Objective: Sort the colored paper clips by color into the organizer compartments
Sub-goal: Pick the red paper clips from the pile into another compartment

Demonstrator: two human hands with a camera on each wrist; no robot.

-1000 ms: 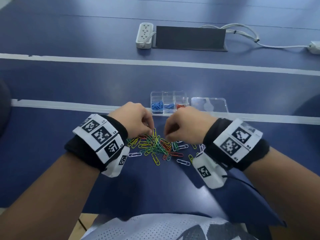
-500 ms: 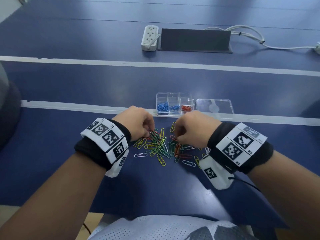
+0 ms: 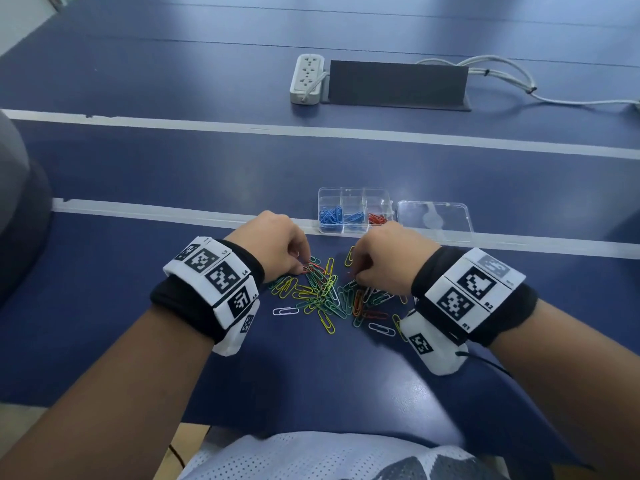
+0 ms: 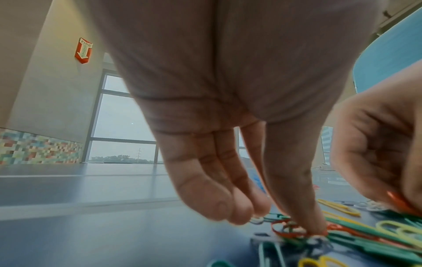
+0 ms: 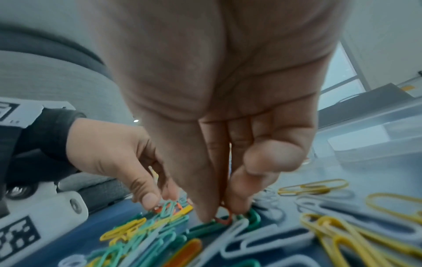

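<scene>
A heap of colored paper clips (image 3: 329, 296), green, yellow, white and red-orange, lies on the blue table in front of me. Behind it stands a clear organizer (image 3: 353, 211) with blue clips in two compartments and red ones in the third. My left hand (image 3: 303, 266) is at the heap's left edge, fingertips pinching a red clip (image 4: 287, 230) that lies on the pile. My right hand (image 3: 353, 271) is at the heap's far right side, thumb and fingers pinching an orange-red clip (image 5: 223, 219) down among green ones.
The organizer's clear lid (image 3: 434, 220) lies open to its right. A white power strip (image 3: 306, 77), a dark panel (image 3: 398, 84) and cables (image 3: 519, 84) sit far back. White tape lines (image 3: 173, 211) cross the table. A grey chair back (image 3: 17, 220) is at left.
Both hands have stayed curled over the far side of the heap, working at the clips with small finger movements. The view has shifted slightly.
</scene>
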